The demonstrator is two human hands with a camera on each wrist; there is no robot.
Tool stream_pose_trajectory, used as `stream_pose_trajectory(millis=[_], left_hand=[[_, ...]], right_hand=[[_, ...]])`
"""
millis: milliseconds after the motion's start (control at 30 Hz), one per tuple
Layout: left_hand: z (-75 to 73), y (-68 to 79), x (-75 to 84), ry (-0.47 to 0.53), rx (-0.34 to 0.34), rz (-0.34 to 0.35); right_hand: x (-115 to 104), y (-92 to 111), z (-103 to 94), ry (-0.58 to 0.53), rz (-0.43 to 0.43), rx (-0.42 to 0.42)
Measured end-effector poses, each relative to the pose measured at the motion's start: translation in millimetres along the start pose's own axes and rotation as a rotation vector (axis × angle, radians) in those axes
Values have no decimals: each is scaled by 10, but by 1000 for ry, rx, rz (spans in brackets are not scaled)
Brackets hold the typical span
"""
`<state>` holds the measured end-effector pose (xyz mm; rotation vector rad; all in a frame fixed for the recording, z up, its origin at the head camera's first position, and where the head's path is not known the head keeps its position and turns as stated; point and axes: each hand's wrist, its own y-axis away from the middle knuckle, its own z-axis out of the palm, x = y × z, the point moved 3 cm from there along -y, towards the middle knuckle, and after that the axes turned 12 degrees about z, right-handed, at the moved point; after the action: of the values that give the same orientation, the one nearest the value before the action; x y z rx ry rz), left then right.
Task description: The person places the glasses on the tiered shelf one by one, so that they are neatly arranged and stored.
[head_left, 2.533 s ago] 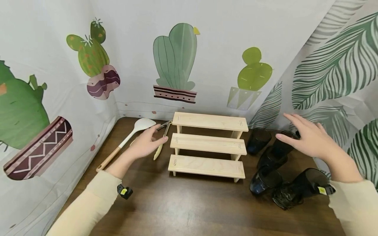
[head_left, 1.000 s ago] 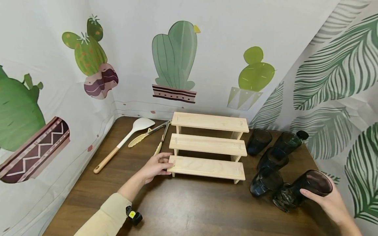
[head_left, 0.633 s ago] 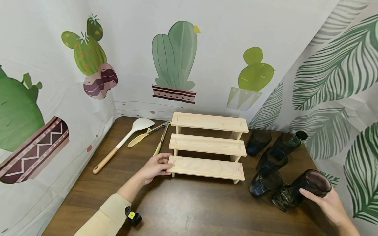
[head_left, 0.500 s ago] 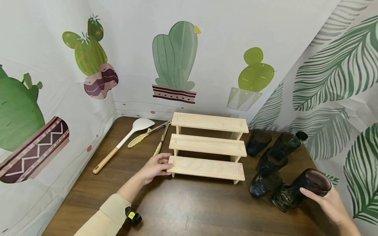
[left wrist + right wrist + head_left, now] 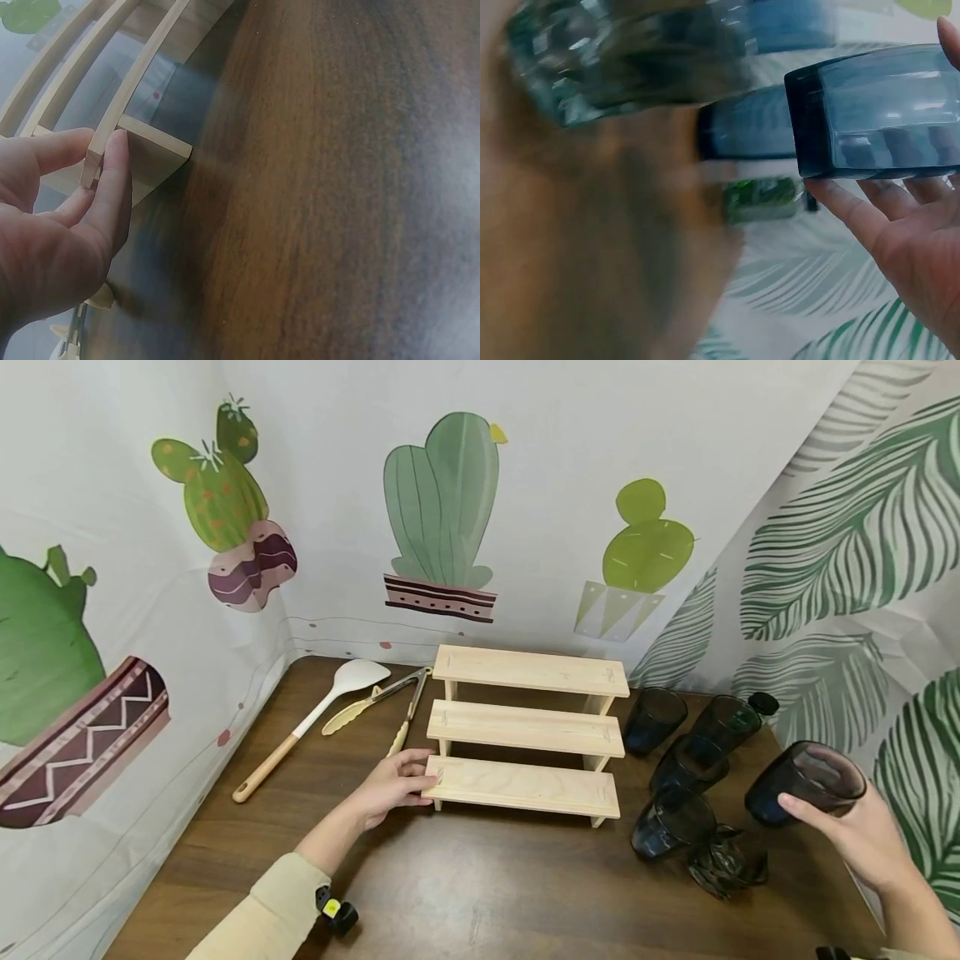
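My left hand (image 5: 390, 789) pinches the left end of the lowest board (image 5: 517, 785) of a three-tier wooden stand. In the left wrist view, the thumb and fingers (image 5: 116, 176) lie on either side of the board's end. At the right, my right hand (image 5: 862, 839) grips a dark blue glass tumbler (image 5: 787, 793), tilted and raised off the table. The right wrist view has this tumbler (image 5: 877, 112) lying across the hand, fingers beneath it. Closest to it on the table is a wavy, faceted glass (image 5: 722, 864).
Several dark tumblers (image 5: 654, 722) stand between the wooden stand and the right wall cloth. Behind them is a small jar with a black lid (image 5: 763, 703), green inside. A white turner with a wooden handle (image 5: 311, 718) and yellow-tipped tongs (image 5: 375, 696) lie at the left.
My right hand has taken hold of the tumbler and lifted it up and right, away from the faceted glass. The left hand moved from above the tongs to the stand and has stayed there.
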<state>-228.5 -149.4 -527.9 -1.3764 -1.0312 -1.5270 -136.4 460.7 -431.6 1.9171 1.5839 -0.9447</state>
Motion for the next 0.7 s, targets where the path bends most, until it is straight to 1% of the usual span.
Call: stream_pose_trajectory(millis=[133, 300, 467, 567, 700], left_hand=[[-9, 3, -3, -2, 5, -2], [-15, 5, -4, 1, 3, 1], [-38, 5, -14, 3, 2, 3], [-49, 8, -19, 9, 4, 0], [-49, 8, -29, 15, 8, 1]], right_hand=[[-218, -108, -55, 31, -20, 4], [-518, -235, -55, 18, -55, 1], [-792, -385, 22, -33, -120, -34], [-932, -469, 85, -34, -120, -47], [-1136, -566, 201, -44, -97, -45]])
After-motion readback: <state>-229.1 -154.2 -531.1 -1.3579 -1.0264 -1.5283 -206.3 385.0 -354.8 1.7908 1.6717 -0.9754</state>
